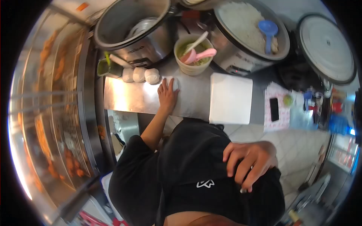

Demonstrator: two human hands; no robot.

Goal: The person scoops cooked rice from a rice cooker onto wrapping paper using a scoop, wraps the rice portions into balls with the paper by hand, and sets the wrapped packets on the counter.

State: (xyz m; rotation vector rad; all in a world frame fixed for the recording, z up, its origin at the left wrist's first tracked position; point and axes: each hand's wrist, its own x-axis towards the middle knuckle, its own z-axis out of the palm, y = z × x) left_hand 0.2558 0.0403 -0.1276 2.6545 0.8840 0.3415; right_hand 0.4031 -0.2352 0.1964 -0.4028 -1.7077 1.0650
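My left hand [168, 96] is on the steel counter [132, 98], its fingers round a white wrapped bundle [171, 82]. Just left of it stand several similar white wrapped bundles [152, 76] in a row. In front of my black shirt I hold up my right hand [252, 160], fingers bent and apart, with nothing visible between them. A small shiny object [243, 191] shows by its fingertips; I cannot make out what it is. A stack of white paper [231, 98] lies on the counter to the right of my left hand.
A bowl [193, 67] with pink and white spoons stands behind my left hand. An open cooker [151, 52] is behind left, a rice cooker [241, 62] with a blue scoop [268, 28] behind right. A phone [274, 109] lies at right; a food display rack [56, 113] is at left.
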